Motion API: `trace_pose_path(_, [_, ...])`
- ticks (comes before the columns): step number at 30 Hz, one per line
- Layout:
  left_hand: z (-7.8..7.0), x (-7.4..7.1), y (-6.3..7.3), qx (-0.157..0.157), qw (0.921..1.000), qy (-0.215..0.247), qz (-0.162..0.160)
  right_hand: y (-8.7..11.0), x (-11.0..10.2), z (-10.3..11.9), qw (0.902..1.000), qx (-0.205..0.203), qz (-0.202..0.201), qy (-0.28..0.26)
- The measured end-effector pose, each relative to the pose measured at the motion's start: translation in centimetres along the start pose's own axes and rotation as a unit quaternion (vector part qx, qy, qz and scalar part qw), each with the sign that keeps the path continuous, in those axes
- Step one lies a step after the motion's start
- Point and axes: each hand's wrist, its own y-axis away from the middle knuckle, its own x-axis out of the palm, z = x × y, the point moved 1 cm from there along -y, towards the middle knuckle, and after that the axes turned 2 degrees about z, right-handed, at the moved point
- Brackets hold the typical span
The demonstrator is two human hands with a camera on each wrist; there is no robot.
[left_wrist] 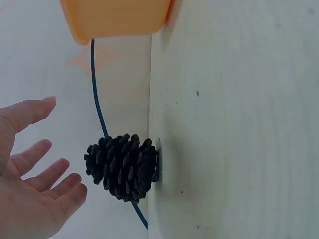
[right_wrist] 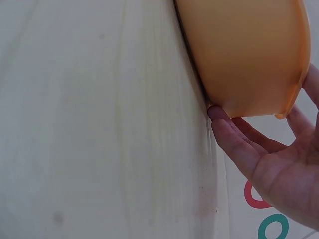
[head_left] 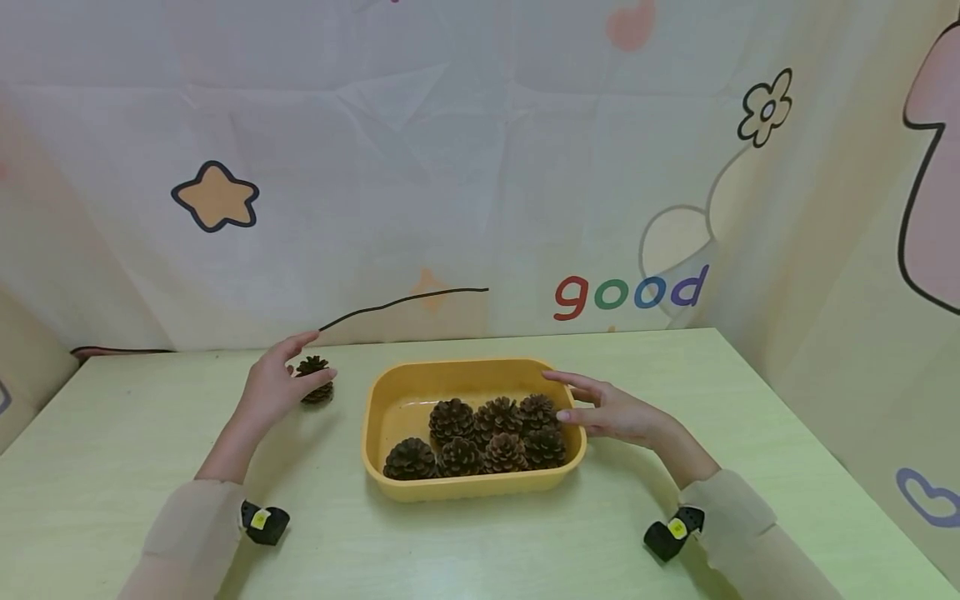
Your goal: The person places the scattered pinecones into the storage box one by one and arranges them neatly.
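A lone brown pine cone stands on the table left of a yellow plastic basin. Above and beside that cone is my left hand, thumb and fingers spread, with a gap between its fingers and the cone in the left wrist view. My right hand holds the basin's right end: the thumb lies over the rim, while other fingers curve against the outer wall near the base. Several pine cones lie inside the basin, grouped toward its front and right.
The pale table ends at the back against a printed cloth showing a star and coloured letters. More cloth hangs along the right side. Small black cameras are strapped to both wrists.
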Motion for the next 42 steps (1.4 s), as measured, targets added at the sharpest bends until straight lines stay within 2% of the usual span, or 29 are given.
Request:
trace_pose_path(4, [0.7, -0.3, -0.6, -0.026, 0.9996, -0.010, 0.010, 0.0, 0.0, 0.0, 1.0000, 0.002, 0.001, -0.001])
trace_pose_path(12, [1.9, -0.6, -1.3, -0.046, 0.9974, -0.029, 0.047, -0.1, -0.1, 0.0, 1.0000, 0.000, 0.002, 0.000])
trace_pose_path(15, [2.2, -0.6, -1.4, -0.046, 0.9968, -0.030, 0.058, -0.1, -0.1, -0.1, 1.0000, 0.000, 0.003, -0.004])
trace_pose_path(23, [2.9, -0.5, -1.7, -0.048, 0.9968, -0.024, 0.059, -0.2, -0.1, -0.4, 0.9992, -0.008, 0.009, -0.038])
trace_pose_path(42, [2.3, -0.3, -1.5, -0.027, 0.9974, -0.039, 0.054, -0.2, 0.0, -0.2, 0.9991, -0.003, 0.003, -0.043])
